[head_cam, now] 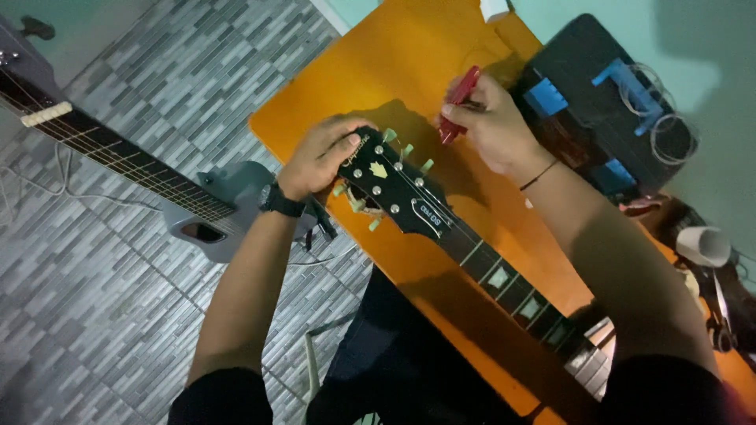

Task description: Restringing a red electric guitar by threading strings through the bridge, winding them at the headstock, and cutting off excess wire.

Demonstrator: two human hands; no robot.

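Left hand (319,155) clasps headstock (386,179); right hand (492,126) pinches red tool (459,102).

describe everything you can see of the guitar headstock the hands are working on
The headstock is glossy black with a pale inlay at its middle and a curved cover plate near the neck. Pale greenish tuner buttons stick out along both edges, with silver posts on its face. It lies face up over the orange table, tip pointing up and left, its dark neck with pale block inlays running down to the right. The left hand grips its tip; the right hand, holding a red tool, hovers just beside its upper edge.
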